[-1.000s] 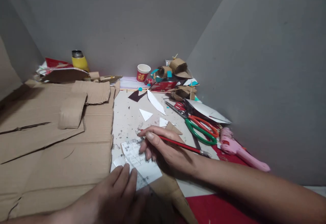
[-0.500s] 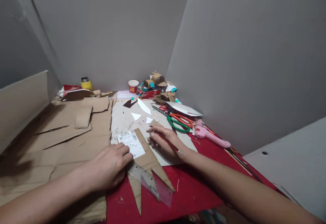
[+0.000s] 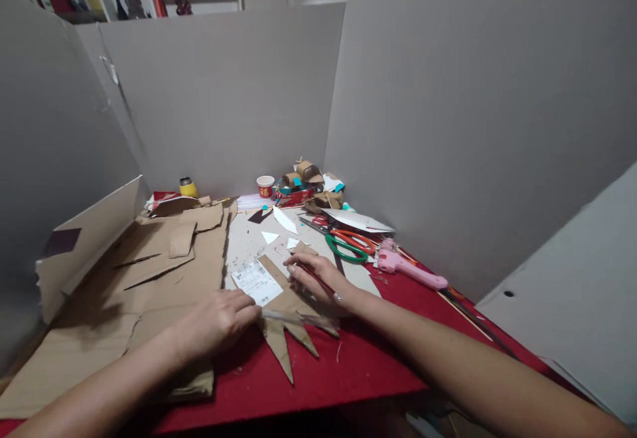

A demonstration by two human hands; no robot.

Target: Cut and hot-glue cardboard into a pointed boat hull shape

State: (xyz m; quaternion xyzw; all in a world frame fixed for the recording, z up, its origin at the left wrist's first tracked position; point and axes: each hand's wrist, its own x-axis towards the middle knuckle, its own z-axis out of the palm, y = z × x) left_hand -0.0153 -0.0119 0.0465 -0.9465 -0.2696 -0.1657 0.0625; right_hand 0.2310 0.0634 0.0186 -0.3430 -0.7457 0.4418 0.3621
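My left hand [image 3: 219, 322] is closed on the end of a clear plastic ruler [image 3: 293, 317] that lies across a pointed cardboard piece [image 3: 287, 338] on the red tabletop [image 3: 358, 371]. A white printed label [image 3: 256, 283] sticks to that cardboard just above my left fingers. My right hand [image 3: 313, 277] rests on the cardboard and grips a red pencil [image 3: 321, 284], tip toward the label.
Large flat cardboard sheets [image 3: 149, 272] cover the left side. Green and orange scissors [image 3: 348, 244] and a pink glue gun [image 3: 405, 269] lie to the right. A red paper cup [image 3: 265, 186], a yellow bottle [image 3: 188, 187] and cardboard scraps [image 3: 308, 182] sit at the back. Grey partition walls [image 3: 448, 126] enclose the desk.
The view has pulled back and up, showing the partitions and a shelf. My left hand has turned the ruler to lie across the cardboard. My right hand keeps the pencil in place.
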